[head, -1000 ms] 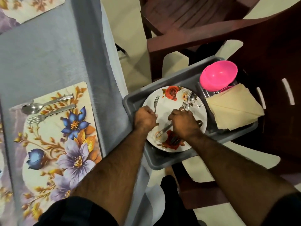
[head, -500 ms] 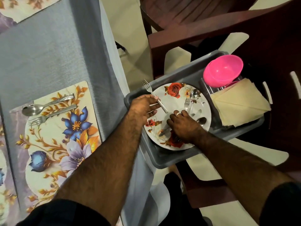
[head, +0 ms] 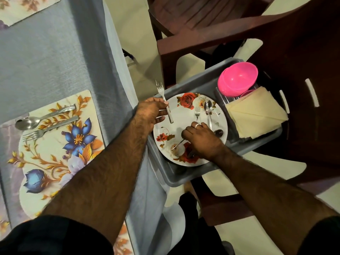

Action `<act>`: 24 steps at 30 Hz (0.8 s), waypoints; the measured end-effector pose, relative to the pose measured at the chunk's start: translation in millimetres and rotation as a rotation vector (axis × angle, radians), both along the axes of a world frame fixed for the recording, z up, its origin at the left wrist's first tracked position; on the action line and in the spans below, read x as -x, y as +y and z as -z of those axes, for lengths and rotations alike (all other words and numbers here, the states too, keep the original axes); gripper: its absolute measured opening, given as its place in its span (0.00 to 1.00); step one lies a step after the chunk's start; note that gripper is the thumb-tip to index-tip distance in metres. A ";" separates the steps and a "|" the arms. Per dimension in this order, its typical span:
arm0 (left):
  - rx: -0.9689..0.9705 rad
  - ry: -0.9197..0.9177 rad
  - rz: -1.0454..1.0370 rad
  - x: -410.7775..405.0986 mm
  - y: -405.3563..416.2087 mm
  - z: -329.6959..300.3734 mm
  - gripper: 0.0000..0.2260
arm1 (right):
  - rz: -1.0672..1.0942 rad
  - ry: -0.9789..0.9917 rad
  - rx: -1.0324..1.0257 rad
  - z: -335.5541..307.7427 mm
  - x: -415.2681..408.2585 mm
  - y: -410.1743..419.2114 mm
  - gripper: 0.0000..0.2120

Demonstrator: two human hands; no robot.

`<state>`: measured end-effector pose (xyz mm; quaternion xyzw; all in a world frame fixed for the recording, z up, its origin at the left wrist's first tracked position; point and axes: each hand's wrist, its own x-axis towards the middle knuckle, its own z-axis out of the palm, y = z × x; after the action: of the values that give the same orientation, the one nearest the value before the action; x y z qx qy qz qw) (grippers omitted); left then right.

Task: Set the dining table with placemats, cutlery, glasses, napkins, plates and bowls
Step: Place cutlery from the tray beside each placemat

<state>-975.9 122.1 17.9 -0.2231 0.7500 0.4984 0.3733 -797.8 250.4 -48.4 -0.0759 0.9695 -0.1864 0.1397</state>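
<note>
1. Cutlery lay on a rose-patterned plate (head: 185, 115) inside a grey tray (head: 176, 176), which rested on a dark red chair (head: 298, 52) beside the desk (head: 46, 57).
2. The left hand (head: 150, 112) held a fork (head: 164, 100) above the plate's left edge, its grip pinching the handle between thumb and fingers, tines pointing up and away from the person.
3. The right hand (head: 199, 138) rested low on the plate, fingers curled over cutlery; a thin metal piece (head: 177, 144) stuck out from under it toward the left. I cannot tell exactly which pieces it gripped.
4. A second fork (head: 197, 114) and a spoon (head: 208, 109) lay side by side on the plate just beyond the right hand's knuckles.
5. Pink bowls (head: 237, 80) sat stacked in the tray's far corner, and folded cream napkins (head: 257, 115) lay beside the plate on the right.
6. On the desk, covered in a grey-blue cloth, a floral placemat (head: 55, 153) already carried a spoon (head: 36, 119) and a fork (head: 49, 127) lying close together along its far edge.
7. Another placemat's corner (head: 24, 10) showed at the top left, well apart from the near one.
</note>
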 end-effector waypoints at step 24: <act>0.066 -0.068 0.168 -75.9 4.7 0.6 0.06 | 0.998 -0.354 -0.114 12.5 -38.4 33.0 0.23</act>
<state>-900.0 126.9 17.3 -0.1885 0.7688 0.4326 0.4315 -759.4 283.4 -60.9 0.4348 0.8580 -0.1871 0.1993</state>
